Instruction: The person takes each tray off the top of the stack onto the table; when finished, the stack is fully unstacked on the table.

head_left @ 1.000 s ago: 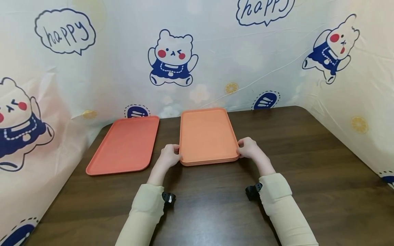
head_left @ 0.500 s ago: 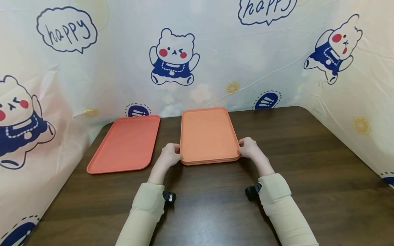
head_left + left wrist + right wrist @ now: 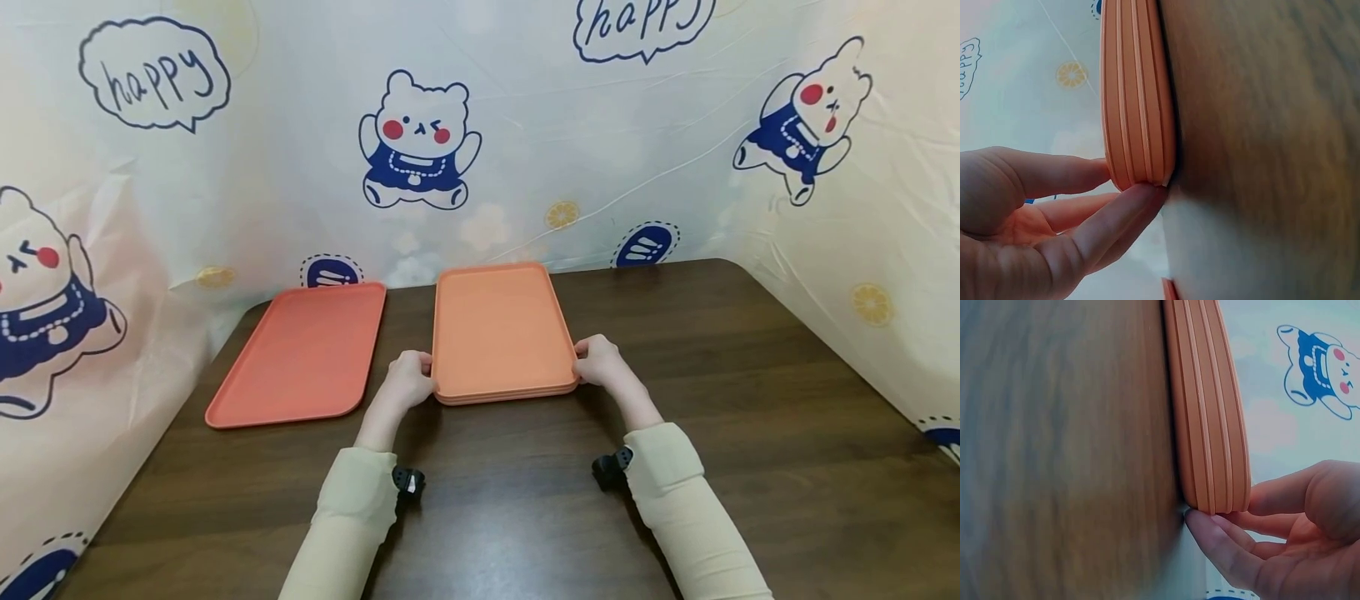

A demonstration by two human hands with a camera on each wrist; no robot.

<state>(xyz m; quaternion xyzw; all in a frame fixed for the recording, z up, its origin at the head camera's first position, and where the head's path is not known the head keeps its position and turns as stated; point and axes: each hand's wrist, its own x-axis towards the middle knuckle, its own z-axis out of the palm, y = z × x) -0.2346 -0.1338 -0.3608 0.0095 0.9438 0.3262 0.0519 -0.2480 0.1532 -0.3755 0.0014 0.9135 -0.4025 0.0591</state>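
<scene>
In the head view a stack of several orange trays (image 3: 504,329) lies on the table, rims aligned. My left hand (image 3: 408,377) grips its left edge near the front corner, and my right hand (image 3: 600,362) grips the right edge opposite. The left wrist view shows the layered tray edges (image 3: 1138,94), with the left thumb at the top rim and fingertips (image 3: 1150,195) by the lowest tray. A similar hold appears in the right wrist view, where fingertips (image 3: 1200,522) touch the stack's (image 3: 1210,425) lower edge. The stack's underside is hidden.
A coral-red tray (image 3: 300,354) lies to the left of the stack, beyond the left hand. The dark wooden table (image 3: 510,500) meets a printed cloth backdrop (image 3: 525,125) at its back and sides. Both sleeves carry a black wrist camera (image 3: 407,483).
Both hands keep their hold, and the stack stays where it is on the table. Only the head view shifts slightly.
</scene>
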